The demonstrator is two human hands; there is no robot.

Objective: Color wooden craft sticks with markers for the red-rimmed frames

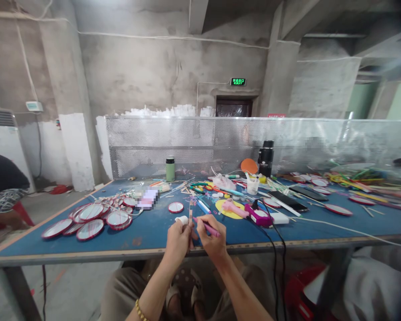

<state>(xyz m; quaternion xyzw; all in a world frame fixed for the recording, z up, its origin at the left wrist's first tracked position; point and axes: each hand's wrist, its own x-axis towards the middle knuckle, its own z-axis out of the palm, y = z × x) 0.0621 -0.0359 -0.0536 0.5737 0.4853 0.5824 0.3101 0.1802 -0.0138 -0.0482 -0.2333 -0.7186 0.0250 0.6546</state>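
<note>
My left hand is closed around a narrow flat wooden stick, which points up and away from me at the front edge of the table. Something white shows at that hand's thumb; I cannot tell if it is a wrap or a separate piece. In the fingers of my right hand is a pink pen, its tip end close to the stick. Just beyond the hands lie a small round white disc with a red rim and blue-and-white pens.
Red-rimmed discs are piled at the left near a phone. A green bottle and a black flask stand behind. To the right are a yellow disc, a magenta device with cables, and dark phones. A perforated screen borders the back.
</note>
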